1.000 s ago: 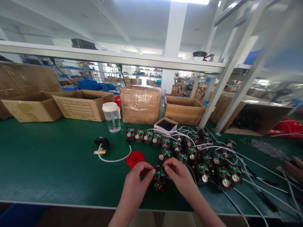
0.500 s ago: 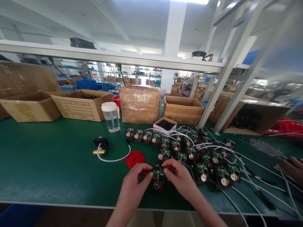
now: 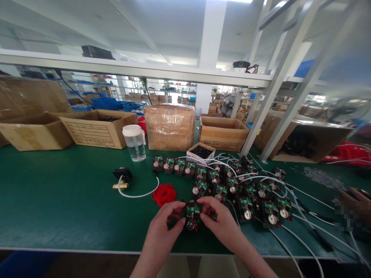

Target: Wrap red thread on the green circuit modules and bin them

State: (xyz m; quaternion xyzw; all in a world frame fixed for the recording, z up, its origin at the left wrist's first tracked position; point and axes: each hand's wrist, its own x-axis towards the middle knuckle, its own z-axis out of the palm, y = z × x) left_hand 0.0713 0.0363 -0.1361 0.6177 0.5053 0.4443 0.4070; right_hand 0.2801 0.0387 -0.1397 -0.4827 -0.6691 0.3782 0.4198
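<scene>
Between my two hands, close to the table's front edge, is a small black housing with a green circuit board, a round metal part and red wires. The fingers and thumb of my left hand grip its left side. My right hand has its thumb and fingers closed on the right side of the same unit. Just behind my left hand lies a bundle of red wire. Several similar circuit-board units stand in rows and a cluster behind and to the right, with white cables among them.
A black unit with a brass fitting and white cable lies on the left. Behind stand a water jug, a small box of black parts and cardboard boxes. Metal posts rise at right. Another person's hand is at the right edge.
Both my hands stay on the circuit-board unit, with only slight finger movement. The view has shifted a little. The other person's hand at the right has moved further into view.
</scene>
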